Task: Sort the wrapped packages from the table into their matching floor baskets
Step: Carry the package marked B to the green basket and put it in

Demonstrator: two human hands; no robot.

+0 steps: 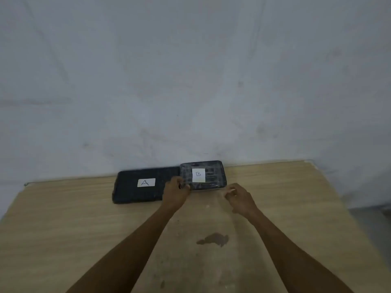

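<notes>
Two dark wrapped packages lie at the far edge of the wooden table (84, 218), against the wall. The larger one, package A (135, 193), carries a white label marked A. To its right, package B (213, 176) is smaller, wrapped in shiny film, with a white label marked B. My left hand (176, 192) grips the near left corner of package B, fingers closed on its edge. A short way off the package's near right corner, my right hand (240, 197) hovers with fingers loosely curled and holds nothing. No floor baskets are in view.
A pale grey wall (190, 81) rises directly behind the table. A dark stain (213, 240) marks the tabletop between my forearms. The table's right edge runs diagonally, with grey floor (372, 225) beyond it.
</notes>
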